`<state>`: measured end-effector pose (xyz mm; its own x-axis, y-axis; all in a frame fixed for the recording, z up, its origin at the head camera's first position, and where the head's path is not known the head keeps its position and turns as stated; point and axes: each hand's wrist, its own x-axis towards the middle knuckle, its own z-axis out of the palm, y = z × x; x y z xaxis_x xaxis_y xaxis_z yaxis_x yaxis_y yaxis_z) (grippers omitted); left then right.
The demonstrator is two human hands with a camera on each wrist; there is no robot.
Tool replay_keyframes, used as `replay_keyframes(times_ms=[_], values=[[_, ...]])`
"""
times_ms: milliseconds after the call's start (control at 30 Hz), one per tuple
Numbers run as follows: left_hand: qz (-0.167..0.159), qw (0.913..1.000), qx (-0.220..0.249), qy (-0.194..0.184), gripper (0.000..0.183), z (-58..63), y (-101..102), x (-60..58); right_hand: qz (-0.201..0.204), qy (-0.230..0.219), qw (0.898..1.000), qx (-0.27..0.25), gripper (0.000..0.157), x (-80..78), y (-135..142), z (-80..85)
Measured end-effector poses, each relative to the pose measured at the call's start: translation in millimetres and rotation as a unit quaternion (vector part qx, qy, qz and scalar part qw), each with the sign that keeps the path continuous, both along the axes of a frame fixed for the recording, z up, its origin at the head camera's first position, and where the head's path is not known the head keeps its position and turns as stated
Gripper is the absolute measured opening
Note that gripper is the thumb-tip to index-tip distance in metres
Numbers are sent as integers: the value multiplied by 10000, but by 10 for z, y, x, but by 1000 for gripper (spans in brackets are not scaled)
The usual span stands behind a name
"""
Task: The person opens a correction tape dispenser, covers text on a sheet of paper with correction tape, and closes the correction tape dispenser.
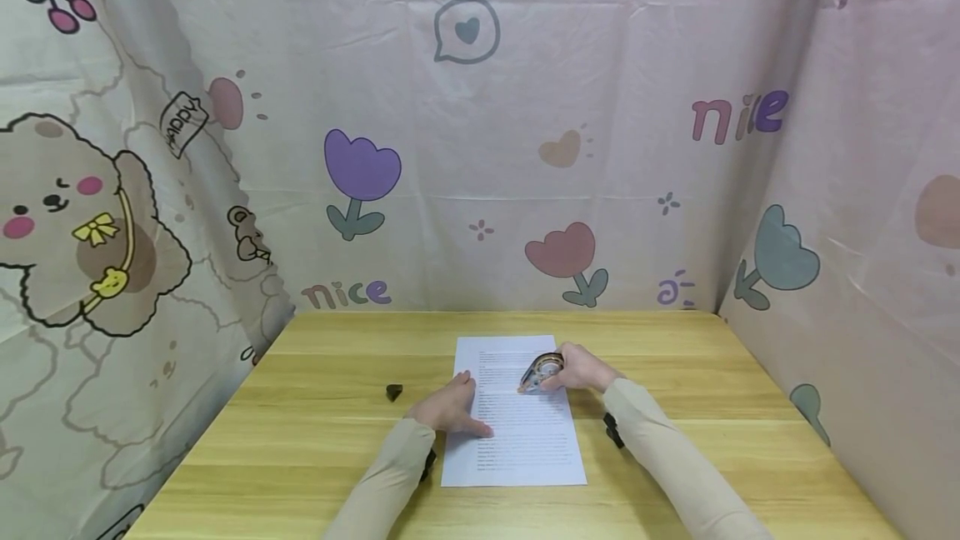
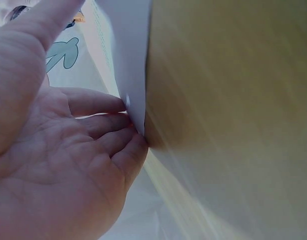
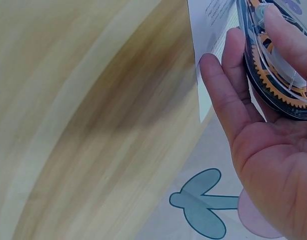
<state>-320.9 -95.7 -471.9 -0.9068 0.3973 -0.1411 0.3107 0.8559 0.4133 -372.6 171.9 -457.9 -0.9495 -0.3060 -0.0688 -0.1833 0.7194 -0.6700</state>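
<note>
A printed sheet of paper [image 1: 517, 448] lies on the wooden table, lines of text running down it. My left hand [image 1: 450, 407] rests on its left edge with fingers spread; in the left wrist view the fingertips [image 2: 136, 145] touch the paper's edge [image 2: 131, 60]. My right hand [image 1: 585, 369] grips a correction tape [image 1: 543, 370] over the upper right part of the sheet, its tip down at a text line. Orange toothed gears show through the clear case of the correction tape [image 3: 273, 75] in the right wrist view, between thumb and fingers.
A small dark cap-like piece [image 1: 393, 392] lies on the table [image 1: 322, 440] left of the paper. Behind and at both sides hangs a patterned cloth [image 1: 465, 123], meeting the table's back edge.
</note>
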Motion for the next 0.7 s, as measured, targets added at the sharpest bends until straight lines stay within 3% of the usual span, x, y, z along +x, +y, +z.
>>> replay_keyframes(times_ms=[700], values=[[-74,10000,26,30,100,6,-12,1,-74,-26,10000,-18,24,15,33,8]])
